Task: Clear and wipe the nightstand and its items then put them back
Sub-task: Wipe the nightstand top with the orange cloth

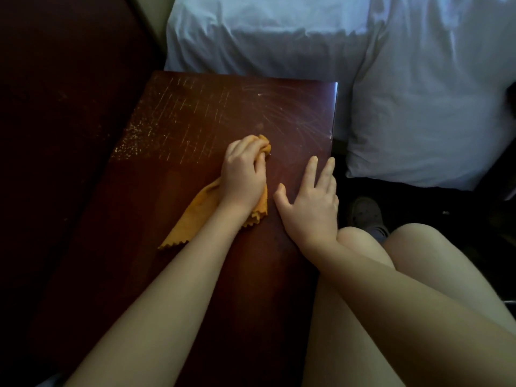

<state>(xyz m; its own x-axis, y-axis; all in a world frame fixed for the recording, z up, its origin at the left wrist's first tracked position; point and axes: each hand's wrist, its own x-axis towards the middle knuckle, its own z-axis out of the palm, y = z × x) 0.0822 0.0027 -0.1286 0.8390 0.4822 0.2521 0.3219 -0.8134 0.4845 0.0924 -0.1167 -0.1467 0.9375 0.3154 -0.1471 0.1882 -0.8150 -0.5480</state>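
Observation:
The nightstand has a dark red-brown wooden top, scratched and flecked near its far edge. My left hand grips a bunched orange cloth and holds it against the middle of the top; the cloth's loose end trails back toward me under my wrist. My right hand rests flat on the top near the right edge, fingers straight and spread. No other items stand on the nightstand.
A bed with white sheets lies beyond the nightstand, and a white pillow hangs at the right. A dark wooden panel runs along the left. My bare knees sit at the right, with a shoe on the floor.

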